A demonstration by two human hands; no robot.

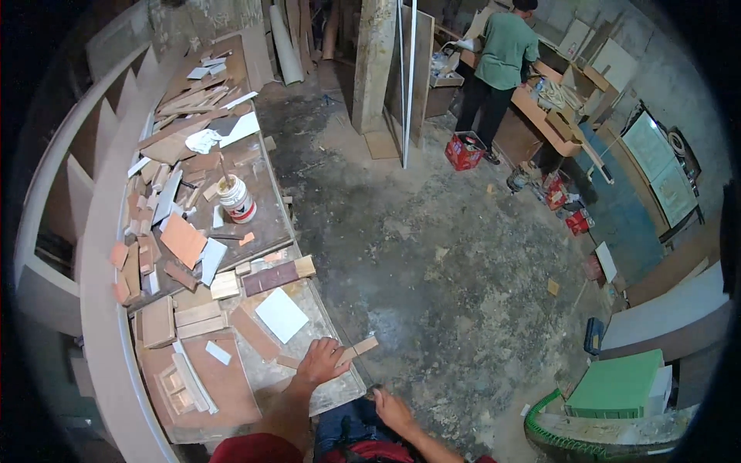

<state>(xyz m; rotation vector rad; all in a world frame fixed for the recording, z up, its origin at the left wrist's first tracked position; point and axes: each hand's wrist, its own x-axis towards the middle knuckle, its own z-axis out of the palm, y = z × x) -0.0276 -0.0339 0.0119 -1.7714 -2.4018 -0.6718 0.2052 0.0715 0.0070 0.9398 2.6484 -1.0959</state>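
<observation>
My left hand (319,361) presses down on a narrow wooden strip (361,349) at the near right corner of the workbench, its fingers wrapped over it. One end of the strip juts past the bench edge over the floor. Just off that corner, lower and to the right, my right hand (392,408) is closed. A thin dark piece shows at its fingers, too small to name. Beyond my left hand a white rectangular panel (282,315) lies flat beside a brown board (255,333).
A small wooden frame (177,390) and a white strip lie at the near left. Farther along stand a white tub (237,201) with a brush and heaped offcuts (183,239). A person in a green shirt (505,50) works at another bench. A green box (615,383) stands at right.
</observation>
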